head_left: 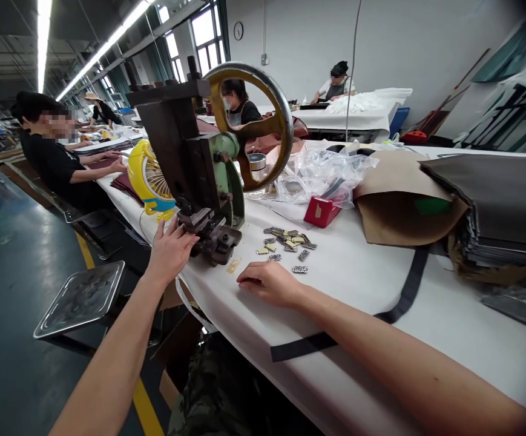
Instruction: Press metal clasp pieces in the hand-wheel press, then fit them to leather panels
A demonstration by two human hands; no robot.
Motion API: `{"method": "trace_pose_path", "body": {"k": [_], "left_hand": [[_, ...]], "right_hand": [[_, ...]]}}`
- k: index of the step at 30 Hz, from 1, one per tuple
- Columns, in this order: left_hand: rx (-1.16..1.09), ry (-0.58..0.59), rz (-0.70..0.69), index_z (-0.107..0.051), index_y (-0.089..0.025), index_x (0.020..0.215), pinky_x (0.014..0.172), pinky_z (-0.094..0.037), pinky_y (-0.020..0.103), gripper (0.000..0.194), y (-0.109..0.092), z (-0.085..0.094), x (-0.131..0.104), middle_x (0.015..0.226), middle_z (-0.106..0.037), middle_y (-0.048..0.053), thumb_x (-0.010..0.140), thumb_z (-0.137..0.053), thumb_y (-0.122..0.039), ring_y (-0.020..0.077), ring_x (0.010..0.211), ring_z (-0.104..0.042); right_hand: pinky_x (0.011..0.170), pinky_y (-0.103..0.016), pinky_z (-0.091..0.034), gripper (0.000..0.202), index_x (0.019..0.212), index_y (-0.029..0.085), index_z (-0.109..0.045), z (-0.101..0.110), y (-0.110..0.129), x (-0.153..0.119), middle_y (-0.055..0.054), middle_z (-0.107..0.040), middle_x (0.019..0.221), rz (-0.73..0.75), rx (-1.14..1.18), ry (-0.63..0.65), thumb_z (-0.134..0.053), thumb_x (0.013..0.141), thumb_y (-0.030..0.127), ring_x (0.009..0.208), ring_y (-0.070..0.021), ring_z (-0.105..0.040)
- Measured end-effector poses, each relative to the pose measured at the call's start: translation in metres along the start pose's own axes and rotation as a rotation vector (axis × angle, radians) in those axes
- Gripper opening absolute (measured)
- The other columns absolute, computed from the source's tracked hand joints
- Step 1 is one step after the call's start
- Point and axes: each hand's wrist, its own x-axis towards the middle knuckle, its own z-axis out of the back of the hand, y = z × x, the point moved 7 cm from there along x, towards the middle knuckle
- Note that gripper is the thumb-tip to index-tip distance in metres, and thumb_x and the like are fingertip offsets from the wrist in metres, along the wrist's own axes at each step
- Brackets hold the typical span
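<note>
At the front edge of the white bench (371,284): left hand (168,251) pressed against the base of the hand press (199,181), fingers spread, clamped on nothing, probably steadying work under the die; right hand (269,281) laid flat on the cloth, fingers loosely together over a small piece, just beside the scattered metal plates (286,242), kept within easy reach of the press

One hand press (208,163) with one handwheel (249,124), one yellow fan (151,178), one red box (321,211). Roughly a dozen small metal plates (286,243) in a loose cluster, exact count unclear. Two hands on the table (381,284): left hand (169,249), right hand (267,281); four other people further back.
</note>
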Motion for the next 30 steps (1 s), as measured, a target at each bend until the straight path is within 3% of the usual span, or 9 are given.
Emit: {"method": "trace_pose_path", "body": {"k": [7, 12, 15, 18, 20, 22, 25, 27, 30], "left_hand": [[0.088, 0.049, -0.011, -0.058, -0.033, 0.14, 0.116, -0.021, 0.07, 0.044, -0.008, 0.009, -0.005, 0.144, -0.055, 0.012, 0.099, -0.045, -0.039, 0.0431, 0.149, -0.026], [-0.027, 0.163, 0.101, -0.054, -0.032, 0.143, 0.116, -0.032, 0.062, 0.045, -0.009, 0.006, -0.003, 0.147, -0.052, 0.009, 0.104, -0.033, -0.042, 0.0357, 0.146, -0.034], [-0.11, 0.152, 0.149, -0.052, -0.029, 0.144, 0.116, -0.035, 0.057, 0.047, -0.009, 0.001, -0.007, 0.153, -0.045, 0.009, 0.105, -0.032, -0.044, 0.0326, 0.148, -0.032], [-0.158, 0.069, 0.192, -0.047, -0.027, 0.147, 0.118, -0.03, 0.058, 0.049, -0.01, -0.013, -0.016, 0.158, -0.037, 0.011, 0.104, -0.034, -0.046, 0.0327, 0.151, -0.026], [-0.216, -0.059, 0.267, -0.042, -0.021, 0.149, 0.12, -0.028, 0.058, 0.053, -0.007, -0.023, -0.024, 0.16, -0.034, 0.014, 0.104, -0.035, -0.049, 0.0318, 0.152, -0.022], [-0.279, -0.203, 0.342, -0.038, -0.016, 0.148, 0.122, -0.025, 0.056, 0.058, -0.004, -0.03, -0.032, 0.161, -0.031, 0.017, 0.103, -0.037, -0.052, 0.0301, 0.153, -0.02], [-0.322, -0.301, 0.375, -0.038, -0.015, 0.145, 0.124, -0.025, 0.054, 0.056, -0.007, -0.034, -0.039, 0.161, -0.03, 0.018, 0.103, -0.037, -0.053, 0.0285, 0.153, -0.021], [-0.315, -0.29, 0.378, -0.039, -0.016, 0.144, 0.123, -0.027, 0.054, 0.054, -0.009, -0.033, -0.04, 0.16, -0.032, 0.018, 0.103, -0.038, -0.052, 0.0279, 0.152, -0.023], [-0.293, -0.263, 0.413, -0.038, -0.019, 0.145, 0.123, -0.029, 0.053, 0.053, -0.008, -0.033, -0.038, 0.162, -0.03, 0.015, 0.103, -0.04, -0.05, 0.0268, 0.153, -0.021]], "right_hand": [[0.08, -0.028, -0.051, 0.017, 0.104, 0.021, -0.077, 0.001, 0.001, 0.003, -0.005, -0.075, 0.101, -0.009, 0.003, -0.004, -0.062, 0.094, 0.021, 0.088, -0.0191, -0.069], [0.078, -0.028, -0.052, 0.015, 0.101, 0.019, -0.076, -0.006, 0.005, 0.003, -0.006, -0.075, 0.1, 0.014, -0.004, -0.022, -0.064, 0.093, 0.02, 0.087, -0.0191, -0.07], [0.075, -0.027, -0.053, 0.014, 0.101, 0.02, -0.076, 0.006, 0.01, 0.0, -0.005, -0.076, 0.096, 0.025, -0.023, -0.088, -0.064, 0.094, 0.021, 0.083, -0.0177, -0.07], [0.073, -0.027, -0.055, 0.012, 0.098, 0.019, -0.076, 0.064, 0.022, 0.02, -0.004, -0.076, 0.091, 0.069, -0.116, -0.226, -0.065, 0.093, 0.02, 0.077, -0.016, -0.069], [0.078, -0.03, -0.056, 0.011, 0.098, 0.016, -0.075, 0.134, 0.033, 0.055, -0.006, -0.076, 0.098, 0.107, -0.254, -0.407, -0.065, 0.093, 0.02, 0.085, -0.0166, -0.069], [0.092, -0.035, -0.051, 0.027, 0.111, 0.008, -0.07, 0.214, 0.039, 0.1, -0.015, -0.068, 0.125, 0.041, -0.433, -0.642, -0.061, 0.097, 0.029, 0.107, -0.0191, -0.066], [0.092, -0.033, -0.041, 0.086, 0.114, -0.025, -0.053, 0.295, 0.03, 0.165, -0.037, -0.04, 0.143, -0.193, -0.551, -0.738, -0.003, 0.097, 0.043, 0.126, -0.0216, -0.053], [0.088, -0.033, -0.041, 0.092, 0.123, -0.026, -0.048, 0.311, 0.013, 0.182, -0.036, -0.048, 0.136, -0.313, -0.526, -0.797, 0.002, 0.096, 0.046, 0.126, -0.022, -0.053], [0.083, -0.035, -0.041, 0.069, 0.143, 0.001, -0.05, 0.284, -0.034, 0.167, -0.029, -0.059, 0.13, -0.381, -0.48, -1.006, -0.021, 0.106, 0.051, 0.118, -0.0213, -0.059]]}}
